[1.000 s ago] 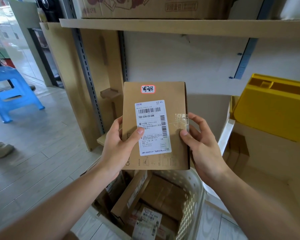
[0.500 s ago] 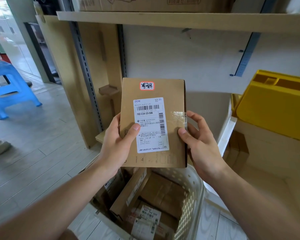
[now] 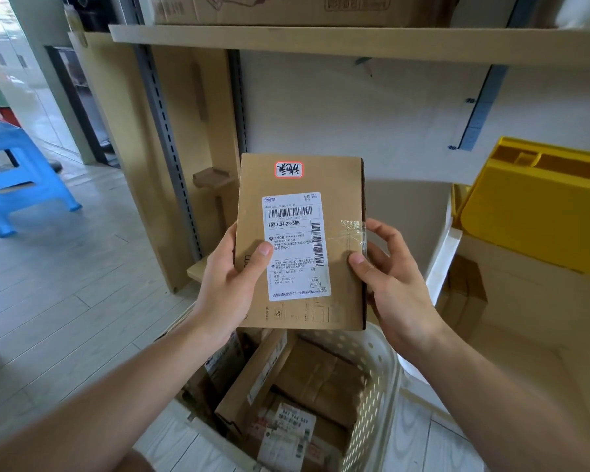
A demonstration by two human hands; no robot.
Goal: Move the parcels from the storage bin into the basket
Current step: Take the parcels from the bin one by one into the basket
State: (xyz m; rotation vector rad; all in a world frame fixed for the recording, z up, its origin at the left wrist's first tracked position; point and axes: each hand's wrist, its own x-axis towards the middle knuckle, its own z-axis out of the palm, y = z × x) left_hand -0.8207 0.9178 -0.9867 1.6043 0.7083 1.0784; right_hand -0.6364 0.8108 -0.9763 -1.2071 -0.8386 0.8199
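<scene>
Parcel: we hold a flat brown cardboard box (image 3: pixel 300 243) upright in front of us, label side toward us, directly above the basket (image 3: pixel 385 376); it touches nothing but our hands
Left hand: our left hand (image 3: pixel 229 284) wraps the box's left edge, thumb pressed on the white shipping label (image 3: pixel 295 247), fingers behind and out of sight
Right hand: our right hand (image 3: pixel 392 284) clasps the right edge by the clear tape, thumb on the front face, fingers curled round the side
Basket: white and perforated, on the floor below; several parcels already lie in it, some tilted on edge
Storage bin: we judge the yellow bin (image 3: pixel 539 206) at right to be the source; its inside is hidden from us
Handling: we judge the box stiff, light enough for two hands, its corners crisp; the cardboard looks grippy, the tape and label slicker; best held by the two long edges as now
Next: we would lower it flat onto the pile; the tilted parcels below may leave it sitting unevenly
</scene>
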